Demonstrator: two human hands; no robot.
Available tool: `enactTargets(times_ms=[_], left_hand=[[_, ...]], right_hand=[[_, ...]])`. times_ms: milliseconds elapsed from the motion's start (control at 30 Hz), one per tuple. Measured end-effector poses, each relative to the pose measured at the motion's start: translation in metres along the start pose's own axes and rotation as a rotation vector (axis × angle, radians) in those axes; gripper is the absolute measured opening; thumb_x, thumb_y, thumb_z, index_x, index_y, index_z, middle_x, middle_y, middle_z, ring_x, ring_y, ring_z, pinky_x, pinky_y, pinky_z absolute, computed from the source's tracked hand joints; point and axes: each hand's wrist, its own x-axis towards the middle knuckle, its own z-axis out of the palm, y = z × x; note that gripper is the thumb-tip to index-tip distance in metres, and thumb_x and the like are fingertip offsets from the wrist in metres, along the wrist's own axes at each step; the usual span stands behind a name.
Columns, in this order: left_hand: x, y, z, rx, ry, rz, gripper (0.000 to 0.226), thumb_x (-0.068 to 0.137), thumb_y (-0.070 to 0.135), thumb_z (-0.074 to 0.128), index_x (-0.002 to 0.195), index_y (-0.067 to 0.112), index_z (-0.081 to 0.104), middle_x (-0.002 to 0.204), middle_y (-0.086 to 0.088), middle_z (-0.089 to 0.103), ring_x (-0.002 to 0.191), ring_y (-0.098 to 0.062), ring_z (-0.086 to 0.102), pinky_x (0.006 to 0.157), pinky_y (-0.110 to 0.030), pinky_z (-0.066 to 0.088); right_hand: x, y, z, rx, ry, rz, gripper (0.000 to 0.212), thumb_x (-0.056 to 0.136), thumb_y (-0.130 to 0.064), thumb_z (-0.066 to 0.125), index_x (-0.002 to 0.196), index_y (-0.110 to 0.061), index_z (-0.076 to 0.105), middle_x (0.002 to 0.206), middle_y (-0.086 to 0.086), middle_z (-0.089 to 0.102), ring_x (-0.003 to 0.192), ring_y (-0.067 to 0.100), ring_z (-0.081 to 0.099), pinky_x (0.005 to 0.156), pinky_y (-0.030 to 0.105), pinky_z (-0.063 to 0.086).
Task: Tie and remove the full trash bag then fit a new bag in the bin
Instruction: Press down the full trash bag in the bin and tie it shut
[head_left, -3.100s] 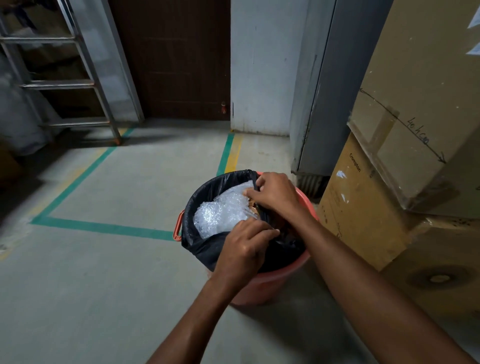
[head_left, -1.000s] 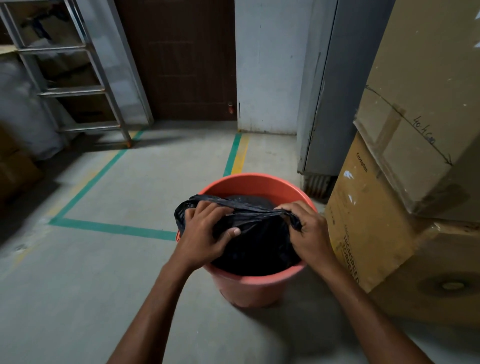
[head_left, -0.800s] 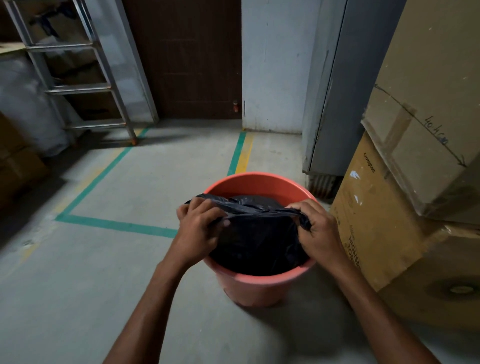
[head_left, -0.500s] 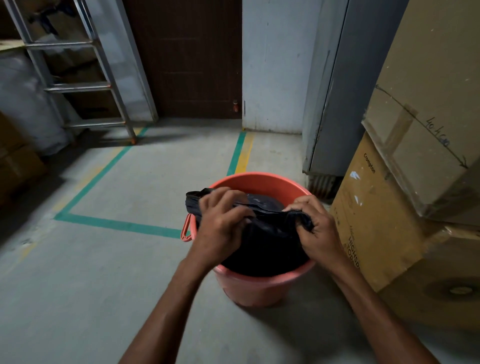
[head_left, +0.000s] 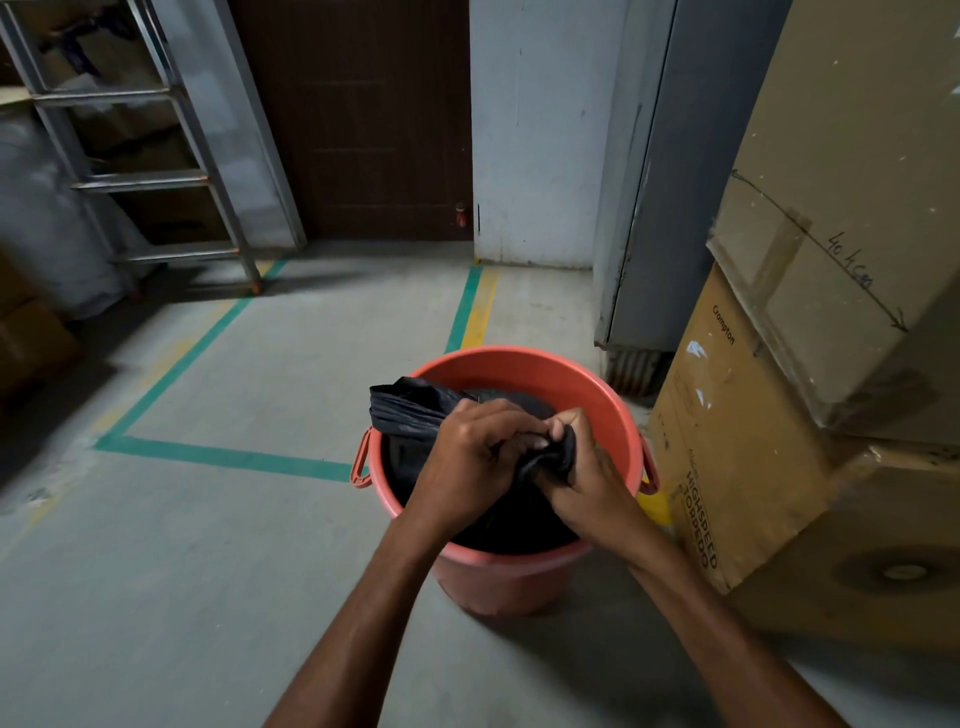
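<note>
An orange plastic bin (head_left: 524, 582) stands on the concrete floor with a full black trash bag (head_left: 410, 410) inside it. The bag's mouth is gathered into a twisted bunch above the bin. My left hand (head_left: 475, 465) and my right hand (head_left: 584, 483) meet over the bin's middle, both closed on the gathered black plastic. A loose flap of the bag sticks out to the left past my left hand. The bag's contents are hidden.
Stacked cardboard boxes (head_left: 769, 431) stand close to the bin's right side. A grey metal cabinet (head_left: 654, 208) is behind it, a brown door (head_left: 363, 119) at the back, a metal ladder (head_left: 156, 176) at the far left. Green floor tape (head_left: 223, 457) runs left of the bin.
The bag's rim has come off the bin's edge and the bubble wrap is covered. My hands have drawn together from the bag's two sides, bunching its mouth at the middle.
</note>
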Motion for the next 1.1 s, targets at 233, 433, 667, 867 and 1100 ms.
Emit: enactTargets(times_ms=[233,433,667,867,1100], left_hand=[[0.001,0.002,-0.002,0.115,0.061,0.053,0.006,0.095,0.017,0.07,0.099,0.019,0.074,0.091,0.01,0.071,0.086,-0.013,0.063,0.078,-0.039,0.042],[-0.013,-0.033,-0.038,0.408,0.357,-0.579,0.014,0.093,0.033,0.071,0.092,0.019,0.075,0.096,-0.001,0.072,0.101,-0.029,0.063,0.088,-0.044,0.043],[-0.034,-0.066,-0.059,0.121,0.266,-1.195,0.092,0.07,0.061,0.075,0.14,0.006,0.055,0.112,-0.02,0.071,0.104,-0.041,0.069,0.089,-0.053,0.058],[-0.027,-0.051,-0.057,-0.034,0.383,-0.942,0.017,0.086,0.028,0.074,0.08,0.012,0.078,0.068,-0.003,0.074,0.07,-0.021,0.072,0.07,-0.043,0.06],[-0.008,-0.028,-0.06,0.06,0.44,-0.537,0.022,0.104,0.023,0.055,0.084,0.013,0.056,0.087,0.001,0.057,0.086,-0.019,0.055,0.076,-0.033,0.043]], right_hand=[[0.002,-0.002,0.0,-0.079,0.066,-0.133,0.043,0.086,0.001,0.066,0.117,-0.029,0.066,0.109,-0.016,0.072,0.107,-0.003,0.066,0.088,0.021,0.053],[-0.003,0.002,-0.006,-0.194,0.0,-0.229,0.041,0.078,0.012,0.067,0.11,-0.012,0.074,0.105,-0.002,0.073,0.103,0.011,0.07,0.09,0.025,0.055],[-0.007,-0.002,-0.015,-0.262,-0.158,-0.284,0.03,0.081,0.001,0.069,0.105,-0.017,0.074,0.097,-0.006,0.071,0.091,0.011,0.07,0.079,0.032,0.056],[-0.008,-0.006,-0.019,-0.243,-0.111,-0.219,0.031,0.082,0.002,0.063,0.104,-0.016,0.072,0.098,-0.004,0.072,0.096,0.012,0.069,0.082,0.035,0.054],[-0.008,-0.007,-0.035,-0.233,0.06,-0.055,0.027,0.091,-0.003,0.069,0.111,-0.02,0.074,0.101,-0.009,0.075,0.099,0.002,0.068,0.082,0.015,0.05]])
